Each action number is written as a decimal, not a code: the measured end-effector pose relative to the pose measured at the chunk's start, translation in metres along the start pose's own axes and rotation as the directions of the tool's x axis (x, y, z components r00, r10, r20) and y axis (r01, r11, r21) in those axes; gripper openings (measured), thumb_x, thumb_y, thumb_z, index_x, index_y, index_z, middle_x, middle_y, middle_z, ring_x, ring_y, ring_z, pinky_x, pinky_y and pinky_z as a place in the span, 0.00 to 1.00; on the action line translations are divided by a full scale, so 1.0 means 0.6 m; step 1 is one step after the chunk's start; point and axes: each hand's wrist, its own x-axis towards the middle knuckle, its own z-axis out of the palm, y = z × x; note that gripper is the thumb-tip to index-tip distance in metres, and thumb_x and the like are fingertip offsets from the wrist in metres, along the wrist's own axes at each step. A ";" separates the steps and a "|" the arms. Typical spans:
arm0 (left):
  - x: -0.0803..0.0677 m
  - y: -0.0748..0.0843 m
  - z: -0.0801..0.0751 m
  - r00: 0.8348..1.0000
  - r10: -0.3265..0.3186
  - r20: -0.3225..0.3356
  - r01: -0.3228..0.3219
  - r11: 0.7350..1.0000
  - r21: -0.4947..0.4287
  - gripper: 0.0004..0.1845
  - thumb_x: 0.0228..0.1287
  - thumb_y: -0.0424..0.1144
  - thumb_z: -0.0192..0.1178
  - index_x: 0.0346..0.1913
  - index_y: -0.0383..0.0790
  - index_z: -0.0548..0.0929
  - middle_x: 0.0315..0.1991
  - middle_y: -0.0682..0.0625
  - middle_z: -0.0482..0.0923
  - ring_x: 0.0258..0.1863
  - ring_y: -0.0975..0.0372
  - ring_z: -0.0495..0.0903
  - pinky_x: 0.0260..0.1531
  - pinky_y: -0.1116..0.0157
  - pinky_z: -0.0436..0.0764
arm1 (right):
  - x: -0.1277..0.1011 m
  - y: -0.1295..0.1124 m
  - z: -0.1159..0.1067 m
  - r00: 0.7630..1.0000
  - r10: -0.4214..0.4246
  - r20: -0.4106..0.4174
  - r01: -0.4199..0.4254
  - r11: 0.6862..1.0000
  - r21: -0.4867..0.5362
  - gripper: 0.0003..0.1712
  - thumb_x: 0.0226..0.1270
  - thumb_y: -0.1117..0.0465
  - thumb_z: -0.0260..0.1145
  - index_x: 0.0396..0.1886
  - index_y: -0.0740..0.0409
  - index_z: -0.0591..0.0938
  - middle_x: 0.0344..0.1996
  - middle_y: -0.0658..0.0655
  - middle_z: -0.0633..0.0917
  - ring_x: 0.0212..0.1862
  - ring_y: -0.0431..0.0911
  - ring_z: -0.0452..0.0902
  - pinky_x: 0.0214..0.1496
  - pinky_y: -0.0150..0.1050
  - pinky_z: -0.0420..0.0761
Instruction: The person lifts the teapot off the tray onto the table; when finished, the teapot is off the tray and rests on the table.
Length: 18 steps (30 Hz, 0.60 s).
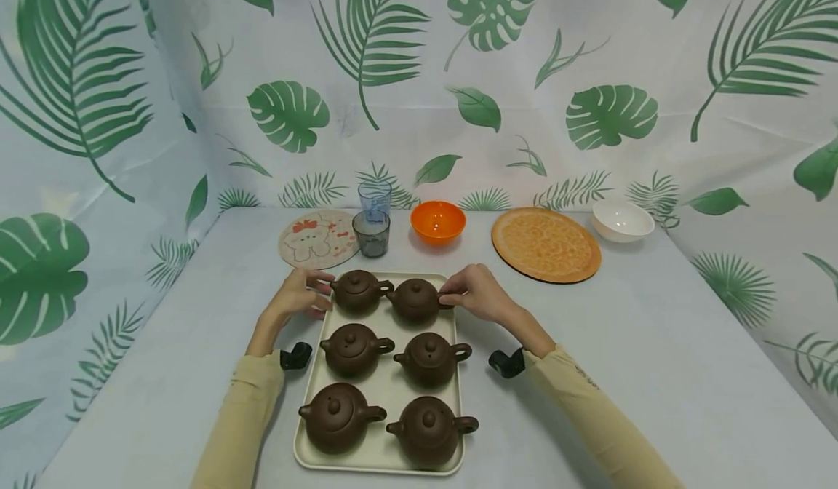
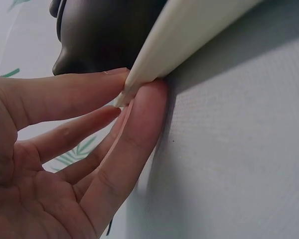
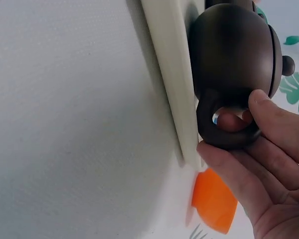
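Note:
A cream tray (image 1: 390, 372) holds several brown teapots in two columns. At its far left corner my left hand (image 1: 302, 294) pinches the tray's rim, beside the spout of the back-left teapot (image 1: 356, 292). In the left wrist view the fingertips (image 2: 148, 97) lie against the edge of the rim, under a dark teapot (image 2: 109, 37). My right hand (image 1: 481, 292) holds the handle of the back-right teapot (image 1: 415, 301). From the right wrist, the thumb shows at the top of the handle (image 3: 224, 137) and the fingers around its outer side. That teapot sits right at the tray surface.
Behind the tray stand a grey glass (image 1: 372, 234), a blue glass (image 1: 375, 196) and an orange bowl (image 1: 438, 223). A round patterned mat (image 1: 318, 240) lies at back left. At back right are an orange round mat (image 1: 546, 244) and a white bowl (image 1: 623, 220).

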 end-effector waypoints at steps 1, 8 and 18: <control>0.000 0.000 0.000 1.000 0.003 0.003 -0.003 1.000 -0.005 0.31 0.46 0.17 0.61 0.59 0.19 0.72 0.43 0.32 0.75 0.27 0.61 0.80 0.26 0.61 0.87 | 0.000 -0.001 -0.001 1.000 -0.002 -0.002 0.002 1.000 -0.007 0.04 0.55 0.67 0.72 0.30 0.63 0.89 0.25 0.53 0.88 0.28 0.38 0.80 0.27 0.28 0.77; -0.001 -0.005 0.001 1.000 0.005 0.015 -0.004 1.000 -0.030 0.30 0.47 0.17 0.61 0.59 0.19 0.71 0.42 0.33 0.75 0.27 0.61 0.80 0.26 0.62 0.87 | -0.003 -0.003 -0.002 1.000 0.014 0.018 -0.014 1.000 -0.009 0.03 0.54 0.67 0.73 0.30 0.62 0.89 0.25 0.53 0.88 0.29 0.38 0.80 0.27 0.27 0.76; -0.004 -0.001 0.004 1.000 -0.024 0.006 0.024 0.999 -0.022 0.31 0.46 0.17 0.62 0.59 0.22 0.72 0.43 0.34 0.76 0.31 0.58 0.80 0.27 0.62 0.87 | -0.013 0.004 -0.044 0.997 0.025 0.077 -0.030 0.998 0.062 0.06 0.56 0.68 0.71 0.34 0.64 0.89 0.27 0.55 0.89 0.30 0.40 0.84 0.31 0.31 0.83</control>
